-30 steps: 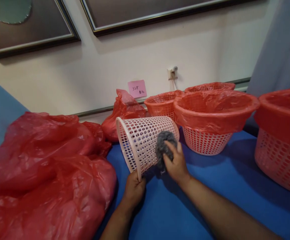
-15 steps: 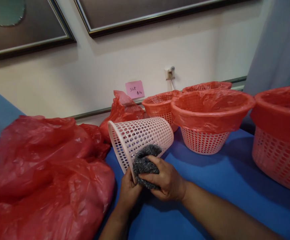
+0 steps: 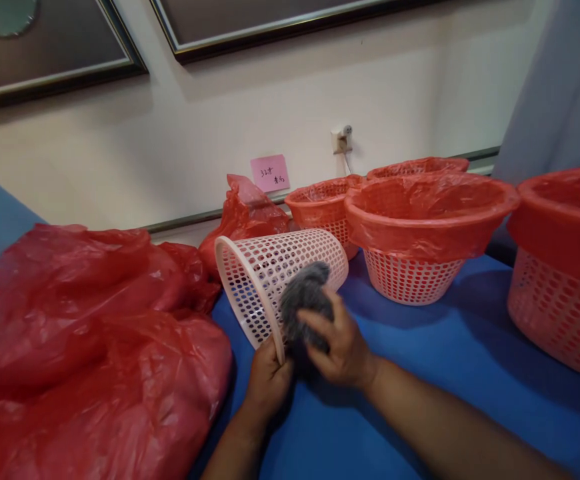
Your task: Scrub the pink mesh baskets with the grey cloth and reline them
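A pale pink perforated plastic wastebasket (image 3: 290,257) lies tipped on its side over the blue surface, its open mouth turned to the left. My left hand (image 3: 269,380) is closed on the near lower part of its rim, with the thumb at the edge. In my right hand (image 3: 343,343) is a bunched dark grey cloth (image 3: 307,303), slightly blurred, pressed against the basket's outer side close to the rim. The cloth hides part of the mesh and some of the right fingers.
Crumpled red plastic bags (image 3: 95,353) fill the left side. Another red bag (image 3: 245,210) stands behind the basket. Red-lined baskets (image 3: 415,273) stand at the back and right (image 3: 560,307). A pink note (image 3: 270,173) and a socket (image 3: 341,140) are on the wall.
My right hand has moved the cloth slightly up and to the right along the basket's side. My left hand still grips the rim, and the basket has turned slightly.
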Motion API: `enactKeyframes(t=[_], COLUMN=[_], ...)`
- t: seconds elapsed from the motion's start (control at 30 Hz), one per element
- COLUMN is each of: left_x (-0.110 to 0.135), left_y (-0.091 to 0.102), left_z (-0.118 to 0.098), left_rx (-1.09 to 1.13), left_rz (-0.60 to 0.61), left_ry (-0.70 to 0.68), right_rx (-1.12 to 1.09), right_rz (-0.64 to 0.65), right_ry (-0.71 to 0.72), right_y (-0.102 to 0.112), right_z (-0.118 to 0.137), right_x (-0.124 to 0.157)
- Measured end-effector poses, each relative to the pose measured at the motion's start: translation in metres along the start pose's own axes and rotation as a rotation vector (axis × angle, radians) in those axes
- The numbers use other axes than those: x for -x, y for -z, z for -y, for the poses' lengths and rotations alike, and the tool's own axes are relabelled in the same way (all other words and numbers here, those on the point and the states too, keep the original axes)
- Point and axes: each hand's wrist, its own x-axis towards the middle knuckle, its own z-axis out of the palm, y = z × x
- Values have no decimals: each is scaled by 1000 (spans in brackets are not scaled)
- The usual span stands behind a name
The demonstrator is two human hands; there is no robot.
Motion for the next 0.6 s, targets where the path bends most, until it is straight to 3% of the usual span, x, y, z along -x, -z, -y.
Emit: enactKeyframes(t=[0.07,0.1,0.17,0.3,0.37,0.43,0.53,0.6], left_x=[1,1,1,-3,-6,-8,-8,-4], left_y=[1,1,2,2,1,1,1,3], left_z=[2,3,4,8,9,8,5,5], left_rx=[-11,-15,-20,-54,-86,-124,-182,-169], left_rz=[14,26,58,92,110,159,205,131], left_ry=[-12,-11,-8,-9,-5,-4,-22,-38], right_rx=[-49,-58,-28,54,50,56,32,-35], right_rz=[102,99,-3,-306,-369,-332,-110,46], right_ry=[246,253,40,-669,-808,-693,-210,85], right_y=[0,0,-1,1,3,5,7,7], right_z=[18,20,7,-47,-59,-51,-17,5], right_x=[3,3,1,-10,-13,-13,-7,-5])
